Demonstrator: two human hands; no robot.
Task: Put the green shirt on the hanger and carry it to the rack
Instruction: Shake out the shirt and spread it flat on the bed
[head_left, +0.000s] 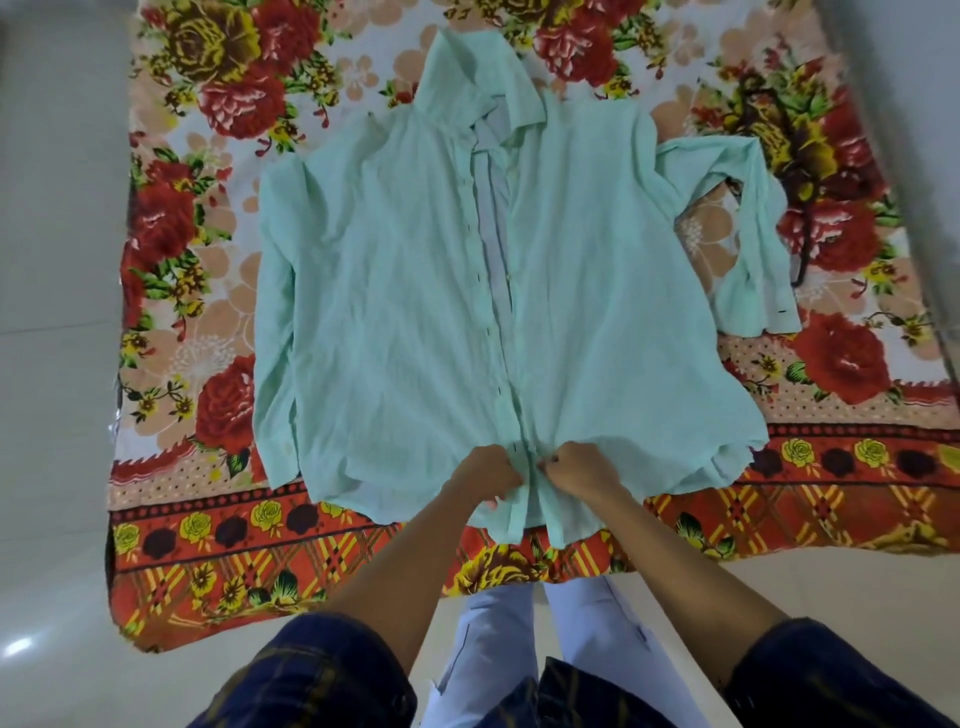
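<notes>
Your left hand (488, 475) and right hand (574, 467) meet at the near hem of the shirt (415, 291), which lies on the blanket (182, 545) (collar beyond your hands, one sleeve folded to their right).

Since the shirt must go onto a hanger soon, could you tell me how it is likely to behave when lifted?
The green shirt will probably be floppy: it lies wrinkled and flat on the floral blanket. Likely light, as the thin cloth bunches where both hands pinch it. The folded sleeve may dangle.
</notes>
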